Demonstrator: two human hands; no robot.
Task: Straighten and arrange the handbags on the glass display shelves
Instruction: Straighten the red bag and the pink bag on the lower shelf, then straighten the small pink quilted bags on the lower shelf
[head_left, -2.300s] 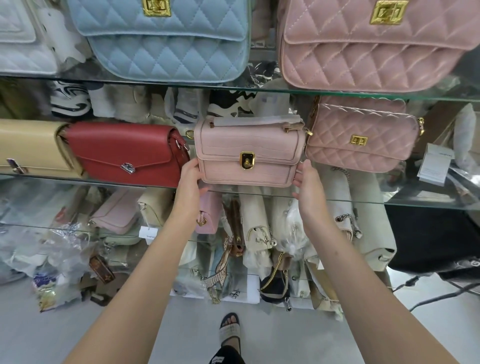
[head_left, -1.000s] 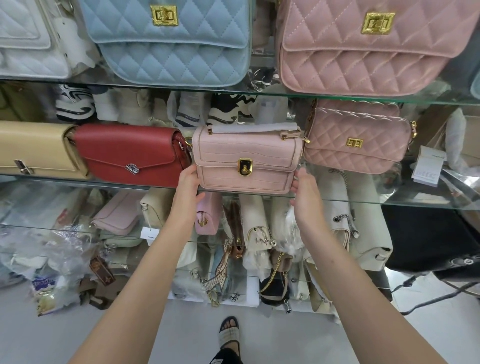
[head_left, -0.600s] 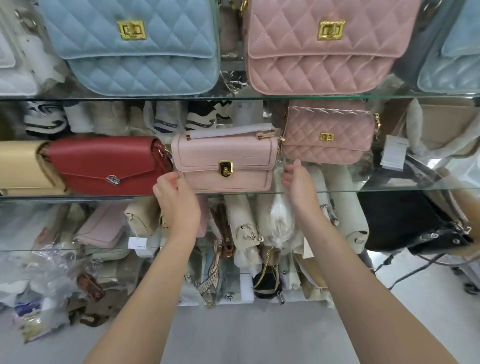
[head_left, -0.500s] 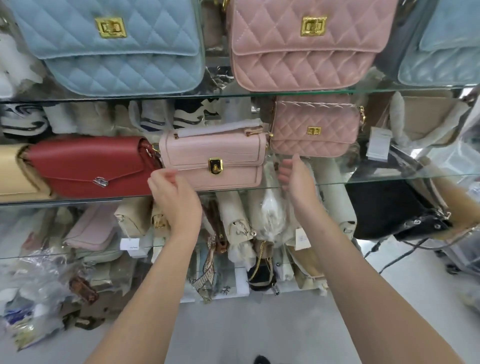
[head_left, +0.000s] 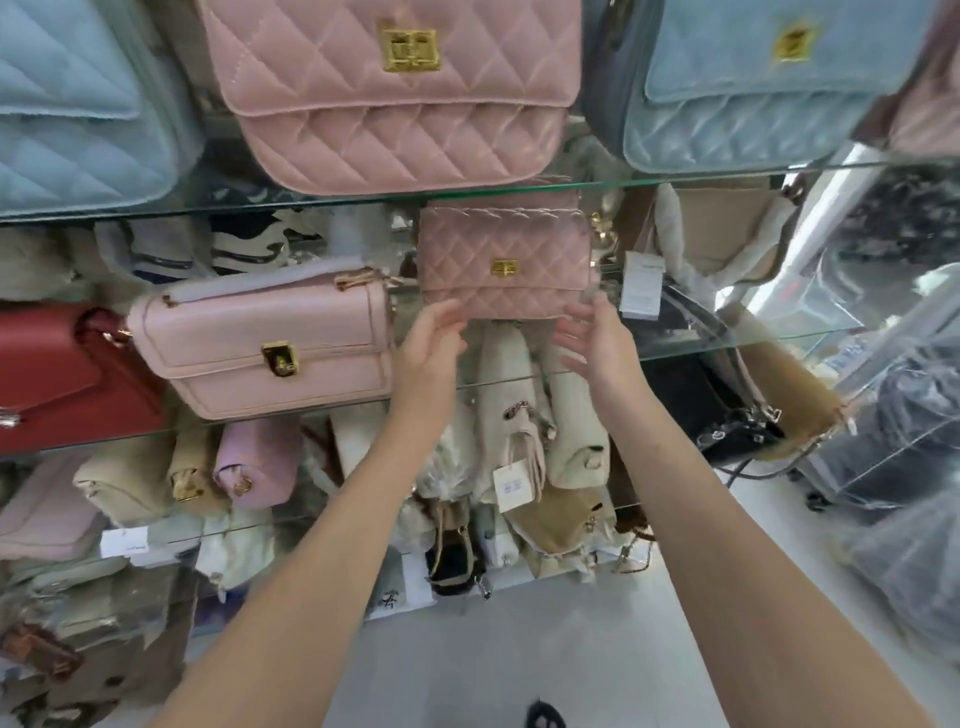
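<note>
Leaves smooth pale-pink clasp handbag (head_left: 260, 348) straightened, centre left; brackets small quilted rose handbag (head_left: 504, 260) mid-frame with left hand (head_left: 431, 343), right hand (head_left: 597, 343), fingers apart.

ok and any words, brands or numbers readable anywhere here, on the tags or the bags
No text here can be read.
The white paper tag right of the small quilted pink handbag: print too blurred.
The white hang tag lower down in the middle: small marks, unreadable.
The white label at the lower left: faint marks, unreadable.
The gold clasp on that handbag: no lettering shows.
</note>
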